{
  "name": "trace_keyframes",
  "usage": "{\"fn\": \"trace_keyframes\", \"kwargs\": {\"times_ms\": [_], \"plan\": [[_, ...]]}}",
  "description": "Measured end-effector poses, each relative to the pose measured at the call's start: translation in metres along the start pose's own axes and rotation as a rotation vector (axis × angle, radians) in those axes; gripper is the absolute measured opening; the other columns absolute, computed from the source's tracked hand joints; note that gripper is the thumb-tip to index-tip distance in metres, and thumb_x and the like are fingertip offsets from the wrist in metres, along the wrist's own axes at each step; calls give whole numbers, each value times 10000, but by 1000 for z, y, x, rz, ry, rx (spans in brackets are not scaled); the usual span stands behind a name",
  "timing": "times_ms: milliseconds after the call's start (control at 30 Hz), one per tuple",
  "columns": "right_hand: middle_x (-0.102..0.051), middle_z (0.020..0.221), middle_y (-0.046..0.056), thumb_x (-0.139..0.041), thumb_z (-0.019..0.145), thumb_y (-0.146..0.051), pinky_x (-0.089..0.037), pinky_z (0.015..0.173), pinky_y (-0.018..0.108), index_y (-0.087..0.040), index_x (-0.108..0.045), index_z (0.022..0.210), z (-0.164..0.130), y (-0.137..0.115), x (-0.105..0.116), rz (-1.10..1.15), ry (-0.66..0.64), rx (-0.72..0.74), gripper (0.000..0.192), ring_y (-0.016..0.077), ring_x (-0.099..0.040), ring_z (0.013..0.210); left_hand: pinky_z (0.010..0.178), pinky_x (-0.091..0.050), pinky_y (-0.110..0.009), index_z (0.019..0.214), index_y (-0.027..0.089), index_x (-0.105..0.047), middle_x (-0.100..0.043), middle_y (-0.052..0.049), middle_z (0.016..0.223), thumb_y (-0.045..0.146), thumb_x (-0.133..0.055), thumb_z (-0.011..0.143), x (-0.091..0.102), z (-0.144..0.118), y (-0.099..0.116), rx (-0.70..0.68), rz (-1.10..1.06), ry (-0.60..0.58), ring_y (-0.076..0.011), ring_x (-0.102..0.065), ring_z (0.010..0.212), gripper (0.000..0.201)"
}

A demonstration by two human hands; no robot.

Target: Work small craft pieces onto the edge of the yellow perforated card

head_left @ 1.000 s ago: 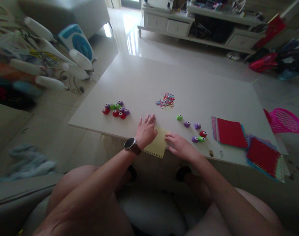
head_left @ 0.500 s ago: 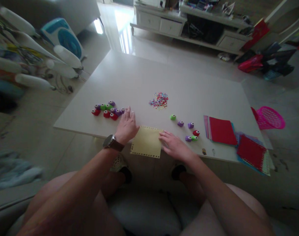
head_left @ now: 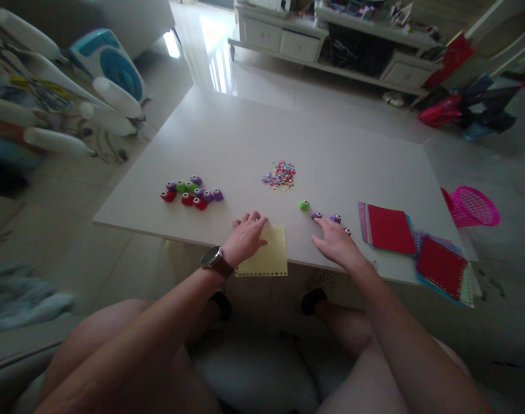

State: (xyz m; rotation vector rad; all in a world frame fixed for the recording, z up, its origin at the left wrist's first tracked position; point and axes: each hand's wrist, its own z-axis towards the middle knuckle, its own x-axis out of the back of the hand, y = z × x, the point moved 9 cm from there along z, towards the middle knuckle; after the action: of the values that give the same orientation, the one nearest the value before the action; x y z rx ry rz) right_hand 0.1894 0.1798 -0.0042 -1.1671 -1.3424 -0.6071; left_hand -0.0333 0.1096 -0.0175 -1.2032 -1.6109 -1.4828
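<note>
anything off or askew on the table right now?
Two things. The yellow sheet under the left hand hangs over the near edge of the table. The stack of coloured paper at the right corner also overhangs. The confetti pile looks gathered, not spilled.

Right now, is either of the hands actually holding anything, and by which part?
Nothing is gripped. The left hand lies flat on the yellow paper sheet's left edge, and the right hand hovers open over the small punches.

right hand (head_left: 337, 241) now over punches (head_left: 326, 218)
</note>
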Motion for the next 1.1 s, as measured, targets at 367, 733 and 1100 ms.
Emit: {"fn": "trace_keyframes", "kwargs": {"times_ms": [367,733,1100], "plan": [[-392,1613,176,-621,884,-245,-401,1207,463,-146,-519,1475,2,-12,-6,68,32,67,608,324,-444,1459,959,-380,-451,1287,232,-593,-598,-117,1253,275,-770,837,-7,0,0,6,-39,-72,-327,-512,1200,486],[-626,1144,104,-622,912,-166,-519,951,390,-177,-650,1121,-5,-43,-1,124,43,157,212,263,-647,1041,941,-379,-438,1161,224,-574,-710,-71,1156,92,-572,819,-6,-1,11,-69,-128,-69,-284,-605,1141,366],[-635,968,52,-692,910,-189,-458,736,334,-213,-581,901,-7,-44,-16,57,30,95,114,221,-616,846,949,-371,-432,1234,220,-597,-744,-81,1145,105,-399,945,-8,2,18,-82,-127,-32,-265,-648,1116,369]]}}
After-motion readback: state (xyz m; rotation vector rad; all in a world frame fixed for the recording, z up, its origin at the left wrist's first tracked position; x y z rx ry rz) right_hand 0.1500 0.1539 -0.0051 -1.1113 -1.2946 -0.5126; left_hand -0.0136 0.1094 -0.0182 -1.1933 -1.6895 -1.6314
